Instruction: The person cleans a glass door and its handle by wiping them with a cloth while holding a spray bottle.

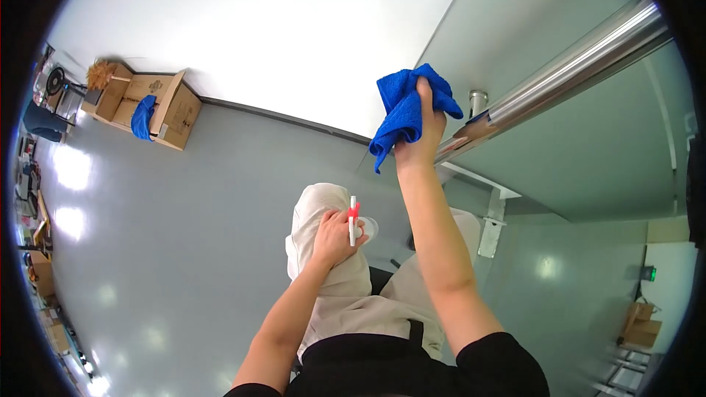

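My right hand (428, 131) is raised beside the glass panel, its fingers closed round a crumpled blue cloth (401, 103). Part of the cloth hangs down below the hand. Low in front of my bent knee, my left hand (337, 239) grips a spray bottle (354, 212) with a white and red trigger head. The clear body of the bottle is partly hidden behind that head. Close to the right of the cloth runs a shiny metal pull bar (566, 73), fixed to the glass panel (618, 132) by a round mount (478, 98). Whether the cloth touches the panel I cannot tell.
A white wall (257, 29) meets the grey floor (220, 198) along a dark skirting. Against it stands an open cardboard box (179, 119), with another blue cloth (143, 117) over its edge and a brown fluffy duster (99, 73). More boxes (642, 326) show through the glass.
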Tool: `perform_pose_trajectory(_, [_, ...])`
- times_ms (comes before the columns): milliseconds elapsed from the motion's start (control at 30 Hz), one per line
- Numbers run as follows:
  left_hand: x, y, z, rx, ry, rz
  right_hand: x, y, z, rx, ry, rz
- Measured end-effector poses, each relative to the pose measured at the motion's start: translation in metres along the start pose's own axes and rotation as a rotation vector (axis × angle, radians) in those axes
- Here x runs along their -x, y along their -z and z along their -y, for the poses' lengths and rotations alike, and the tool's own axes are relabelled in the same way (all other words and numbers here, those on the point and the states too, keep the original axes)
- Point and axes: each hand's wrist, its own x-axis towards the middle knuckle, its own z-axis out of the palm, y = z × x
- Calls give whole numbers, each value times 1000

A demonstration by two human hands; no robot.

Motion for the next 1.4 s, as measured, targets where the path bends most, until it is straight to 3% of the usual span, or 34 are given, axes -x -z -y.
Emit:
perform_pose_trajectory(133, [-4, 3, -3, -32, 46, 83, 2, 17, -24, 101, 0, -115])
perform_pose_trajectory(200, [-2, 6, -6, -13, 32, 62, 0, 37, -36, 159, -129, -96])
perform_pose_trajectory(267, [-4, 6, -3, -4, 20, 29, -7, 38, -41, 66, -59, -45])
perform_pose_trajectory(433, [-2, 3, -3, 3, -14, -30, -7, 0, 11, -63, -65, 102])
perform_pose_trajectory(533, [-4, 4, -3, -29, 17, 45, -1, -2, 8, 13, -24, 22])
perform_pose_trajectory(667, [-2, 3, -1, -26, 26, 52, -3, 43, -38, 68, -208, -79])
perform_pose_trajectory(767, [-3, 3, 0, -9, 5, 13, -12, 46, -42, -20, -212, -11])
perform_pose_trajectory(967, [-3, 3, -2, -31, 19, 53, -5, 1, 11, -70, -146, 77])
perform_pose_trajectory(1000, [-3, 3, -2, -40, 21, 63, -3, 1, 7, -22, -69, 76])
perform_pose_trajectory(1133, [-2, 3, -3, -5, 9, 2, -11, 46, -38, 64, -261, -34])
perform_pose_trajectory(1267, [-2, 2, 0, 1, -7, -14, -18, 58, -52, -54, -257, -8])
perform_pose_trajectory(1400, [-1, 2, -2, -1, -6, -9, -12, 11, 9, -100, -171, 123])
